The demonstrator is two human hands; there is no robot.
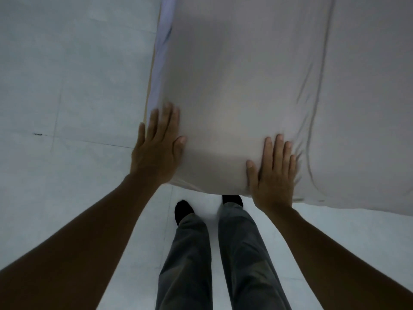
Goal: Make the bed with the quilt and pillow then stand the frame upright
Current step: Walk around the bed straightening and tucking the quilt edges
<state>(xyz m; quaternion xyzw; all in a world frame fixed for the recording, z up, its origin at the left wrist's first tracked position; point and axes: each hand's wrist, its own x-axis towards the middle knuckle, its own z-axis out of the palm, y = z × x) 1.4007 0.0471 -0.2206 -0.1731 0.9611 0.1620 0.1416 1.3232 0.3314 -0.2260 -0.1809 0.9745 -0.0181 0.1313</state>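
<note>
Pressing down on the quilt (245, 74), both hands lie flat with straight fingers, a little spread. The left hand (158, 144) sits at the quilt's left edge, by the near corner. The right hand (272, 173) sits on the near edge, further right. The quilt is pale beige and soft, and it puffs up between the hands. A long crease (312, 108) runs down it on the right. A strip of pale sheet (159, 70) shows along the left side, with a thin tan edge (149, 86) beside it. The floor (67, 86) is light grey tiles with thin lines. Below stand two legs in grey trousers (190, 253) and dark socks (182, 209).
</note>
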